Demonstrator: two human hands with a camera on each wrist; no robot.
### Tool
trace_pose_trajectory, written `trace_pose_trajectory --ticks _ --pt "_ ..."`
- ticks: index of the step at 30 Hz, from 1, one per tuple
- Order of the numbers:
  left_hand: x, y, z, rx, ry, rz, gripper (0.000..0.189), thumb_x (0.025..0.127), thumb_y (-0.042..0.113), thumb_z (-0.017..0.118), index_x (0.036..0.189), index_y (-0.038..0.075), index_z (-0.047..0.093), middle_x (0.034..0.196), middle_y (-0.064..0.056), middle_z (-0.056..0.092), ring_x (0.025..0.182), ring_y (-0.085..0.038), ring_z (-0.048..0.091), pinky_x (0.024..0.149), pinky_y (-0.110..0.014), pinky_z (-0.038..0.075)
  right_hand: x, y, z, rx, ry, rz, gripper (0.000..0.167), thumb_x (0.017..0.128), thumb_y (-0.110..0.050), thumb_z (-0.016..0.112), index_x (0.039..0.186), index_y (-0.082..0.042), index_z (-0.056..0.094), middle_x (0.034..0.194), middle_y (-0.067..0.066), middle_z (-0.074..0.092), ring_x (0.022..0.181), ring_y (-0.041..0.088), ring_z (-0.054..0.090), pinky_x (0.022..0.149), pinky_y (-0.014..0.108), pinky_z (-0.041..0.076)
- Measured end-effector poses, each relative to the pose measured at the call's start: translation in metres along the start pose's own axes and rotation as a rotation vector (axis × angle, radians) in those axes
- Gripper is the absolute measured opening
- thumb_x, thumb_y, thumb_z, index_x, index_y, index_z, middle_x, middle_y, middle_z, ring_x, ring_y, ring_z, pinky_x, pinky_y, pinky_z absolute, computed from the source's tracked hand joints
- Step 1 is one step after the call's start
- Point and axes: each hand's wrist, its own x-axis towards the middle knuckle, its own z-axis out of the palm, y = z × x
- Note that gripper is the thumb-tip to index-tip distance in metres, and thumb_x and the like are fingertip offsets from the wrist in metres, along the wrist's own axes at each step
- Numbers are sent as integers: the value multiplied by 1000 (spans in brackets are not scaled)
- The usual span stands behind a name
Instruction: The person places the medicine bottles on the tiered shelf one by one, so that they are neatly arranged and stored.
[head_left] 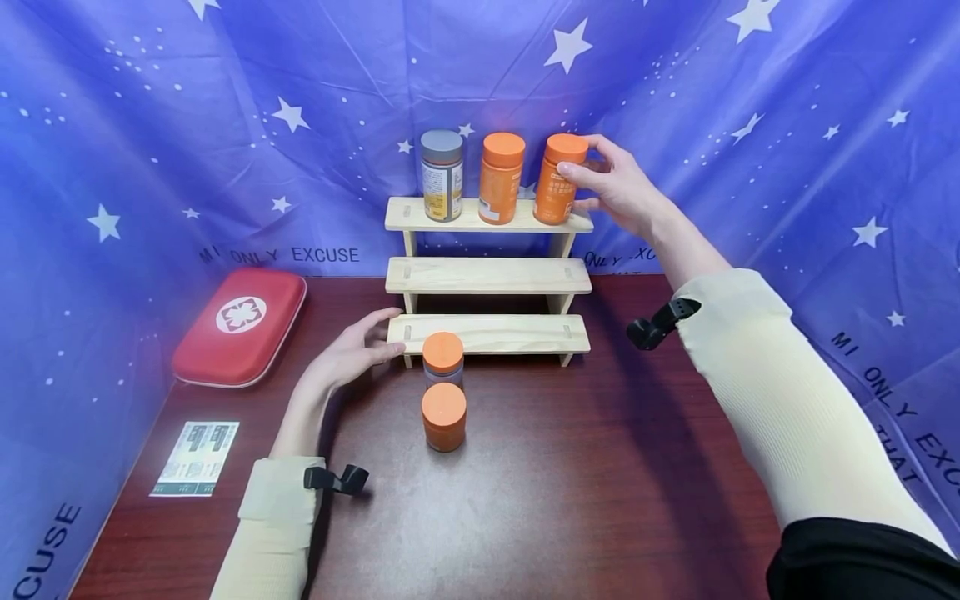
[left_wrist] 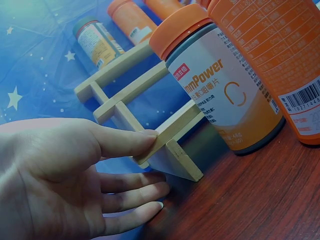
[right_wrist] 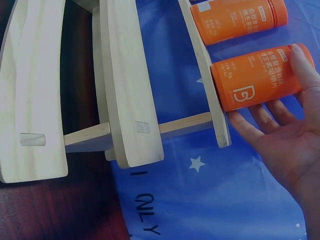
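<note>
My right hand (head_left: 622, 187) holds an orange bottle (head_left: 553, 193) at the right end of the top step of a wooden three-step rack (head_left: 487, 275). Its thumb lies across the bottle near the lid, with fingers behind and below, as the right wrist view shows; the bottle's base meets the board. With thumb and fingers, my left hand (head_left: 352, 354) grips the left end of the lowest step. Beside that bottle on the top step stand another orange bottle (head_left: 500, 187) and a grey-lidded bottle (head_left: 442, 179). An orange-lidded bottle with a pale label (left_wrist: 225, 95) stands before the lowest step.
Nearer me on the dark red table (head_left: 562, 483) is another orange bottle (head_left: 444, 421). At the left lie a red zip case (head_left: 232, 350) with a white emblem and a printed card (head_left: 197, 458). A blue star-patterned cloth (head_left: 337, 125) hangs behind and at both sides.
</note>
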Motion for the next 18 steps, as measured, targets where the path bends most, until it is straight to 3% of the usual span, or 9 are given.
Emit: trace_pose_trajectory --ticks 4,7,14,18 --pt "0 0 1 -2 1 5 70 100 11 65 161 8 30 140 -31 55 122 -35 60 101 -38 55 0 1 0 -5 -6 0 40 97 -22 72 133 -24 54 127 0 60 130 25 53 112 60 46" --pt "1 1 1 1 0 9 70 101 12 64 161 7 30 139 -31 55 123 -35 60 100 -35 55 0 1 -1 -9 -13 7 41 98 -22 71 135 -25 53 128 0 59 134 26 50 118 69 33" --pt "1 0 1 1 5 -2 70 100 11 65 161 8 31 139 -31 56 122 -35 60 99 -34 54 0 1 -3 -19 -35 12 44 99 -23 69 139 -26 52 129 0 59 136 26 48 119 69 31" --pt "0 1 1 5 6 -7 70 100 11 65 161 9 31 140 -30 56 122 -36 60 99 -35 54 0 2 -3 -26 -31 15 48 98 -25 70 142 -25 51 130 1 59 135 26 50 118 62 39"
